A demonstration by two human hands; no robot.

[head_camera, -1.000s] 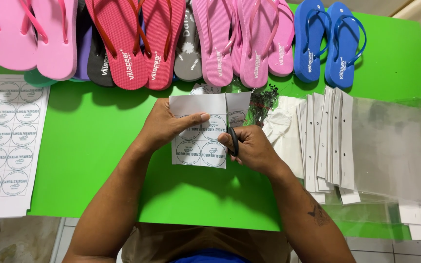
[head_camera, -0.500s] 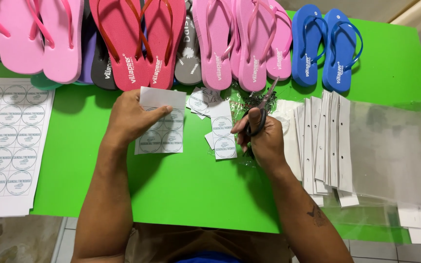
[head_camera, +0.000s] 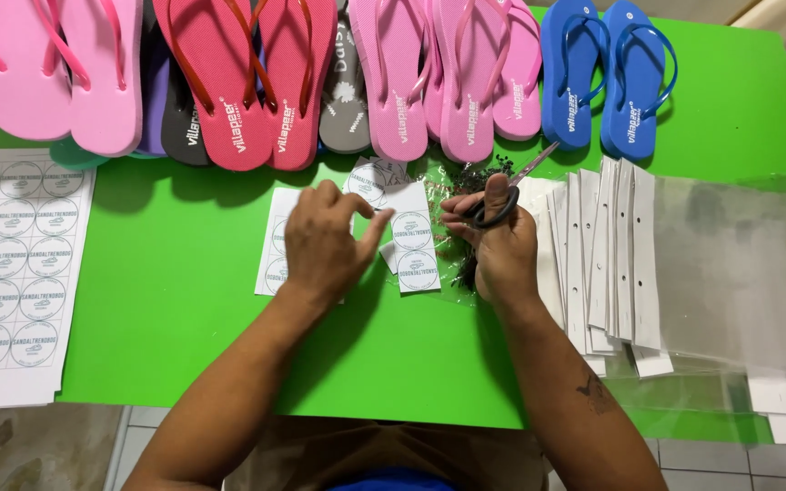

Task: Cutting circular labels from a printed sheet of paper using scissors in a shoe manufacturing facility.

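Head view gives me bare green desk [head_camera: 184, 300] along the near edge. Flip-flops [head_camera: 229, 82] line the far edge. A white sheet of round labels [head_camera: 11, 264] overhangs the left edge; white card strips [head_camera: 616, 255] and clear bags [head_camera: 739, 273] crowd the right. At centre, my left hand [head_camera: 325, 245], loosely curled, presses a cut label sheet [head_camera: 277, 245], fingertips touching a two-label strip [head_camera: 416, 250]. My right hand [head_camera: 498, 241] grips scissors [head_camera: 511, 191], blades nearly together.

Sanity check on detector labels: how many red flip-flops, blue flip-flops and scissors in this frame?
Red rubber flip-flops: 2
Blue rubber flip-flops: 2
Black-handled metal scissors, in the right hand: 1
Total: 5
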